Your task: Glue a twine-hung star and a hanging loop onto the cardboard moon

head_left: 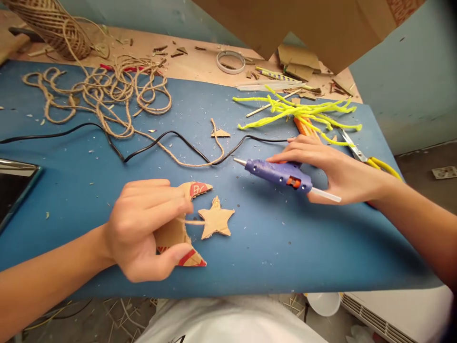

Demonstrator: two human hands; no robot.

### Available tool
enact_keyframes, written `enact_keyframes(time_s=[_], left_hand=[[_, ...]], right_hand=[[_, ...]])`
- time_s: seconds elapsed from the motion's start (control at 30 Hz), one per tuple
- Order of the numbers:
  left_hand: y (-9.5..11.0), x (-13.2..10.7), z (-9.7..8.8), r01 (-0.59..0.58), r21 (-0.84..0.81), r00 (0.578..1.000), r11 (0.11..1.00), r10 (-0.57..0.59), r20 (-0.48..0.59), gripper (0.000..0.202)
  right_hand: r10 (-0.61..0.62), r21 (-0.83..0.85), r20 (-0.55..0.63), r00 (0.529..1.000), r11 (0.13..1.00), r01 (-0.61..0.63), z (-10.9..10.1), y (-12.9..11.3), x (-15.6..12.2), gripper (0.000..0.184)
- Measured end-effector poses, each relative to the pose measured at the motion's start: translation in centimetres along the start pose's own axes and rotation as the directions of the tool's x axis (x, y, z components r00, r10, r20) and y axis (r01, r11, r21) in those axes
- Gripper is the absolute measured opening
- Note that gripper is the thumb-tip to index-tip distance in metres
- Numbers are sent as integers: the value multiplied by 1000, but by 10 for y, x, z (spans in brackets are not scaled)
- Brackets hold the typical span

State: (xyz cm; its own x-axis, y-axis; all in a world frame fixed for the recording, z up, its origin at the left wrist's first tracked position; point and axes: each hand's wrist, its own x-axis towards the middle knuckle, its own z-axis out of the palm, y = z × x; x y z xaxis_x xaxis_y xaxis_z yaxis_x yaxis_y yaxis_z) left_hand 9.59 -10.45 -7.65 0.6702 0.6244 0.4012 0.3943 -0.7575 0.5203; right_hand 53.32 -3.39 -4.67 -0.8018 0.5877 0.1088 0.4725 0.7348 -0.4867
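Note:
My left hand (148,228) grips a crescent-shaped cardboard piece (178,236) with red print, held just above the blue board (271,247). A short bit of twine runs from my fingers to a small cardboard star (216,220) lying right beside the crescent. My right hand (332,169) rests on a purple hot glue gun (278,172) that lies on the board with its nozzle pointing left; a white glue stick juts out of its back end. The gun's black cord (150,145) trails off to the left.
Loose jute twine (103,95) and a twine spool (50,26) lie at the back left. Yellow pipe cleaners (303,112), yellow-handled scissors (371,159), a tape ring (230,62) and cardboard scraps sit at the back right. A small cardboard triangle (220,133) lies mid-board.

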Motion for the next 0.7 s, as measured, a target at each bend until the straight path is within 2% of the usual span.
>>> enact_keyframes(time_s=[0.03, 0.07, 0.17, 0.3, 0.37, 0.43, 0.5, 0.57, 0.6, 0.63, 0.7], left_hand=[[0, 2, -3, 44, -96, 999, 994, -43, 15, 15], [-1, 6, -6, 95, -204, 995, 974, -89, 39, 21], [-7, 16, -17, 232, -455, 973, 860, -206, 107, 35], [-13, 21, -26, 296, -521, 955, 800, -255, 152, 38], [-13, 21, -28, 296, -532, 955, 794, -255, 150, 39], [-11, 22, -27, 285, -522, 958, 804, -242, 152, 37], [-9, 24, -26, 261, -495, 965, 829, -215, 149, 33], [-4, 29, -25, 220, -466, 975, 857, -182, 126, 31], [-1, 31, -25, 196, -447, 980, 873, -166, 106, 30], [3, 34, -24, 174, -420, 985, 891, -149, 92, 28], [13, 38, -25, 132, -350, 990, 927, -109, 85, 25]], right_hand=[[-6, 22, 38, 999, 1000, 5, -3, 2, 0, 67], [-11, 40, 70, 997, 999, 8, -7, 4, 0, 65], [-14, 59, 121, 993, 998, 7, -15, 7, 3, 64], [1, 92, 177, 984, 996, -17, -24, 10, 6, 74], [17, 138, 191, 982, 989, -44, -28, 9, 5, 70], [41, 185, 123, 992, 981, -64, -31, 5, 6, 59], [61, 217, -24, 998, 975, -55, -28, -9, 11, 40], [72, 223, -181, 981, 974, -30, -20, -34, 24, 16], [79, 216, -237, 968, 976, -27, -14, -49, 32, 11], [62, 210, -264, 963, 978, -5, -7, -66, 41, 14], [-22, 195, -265, 964, 978, 76, 8, -101, 59, 15]])
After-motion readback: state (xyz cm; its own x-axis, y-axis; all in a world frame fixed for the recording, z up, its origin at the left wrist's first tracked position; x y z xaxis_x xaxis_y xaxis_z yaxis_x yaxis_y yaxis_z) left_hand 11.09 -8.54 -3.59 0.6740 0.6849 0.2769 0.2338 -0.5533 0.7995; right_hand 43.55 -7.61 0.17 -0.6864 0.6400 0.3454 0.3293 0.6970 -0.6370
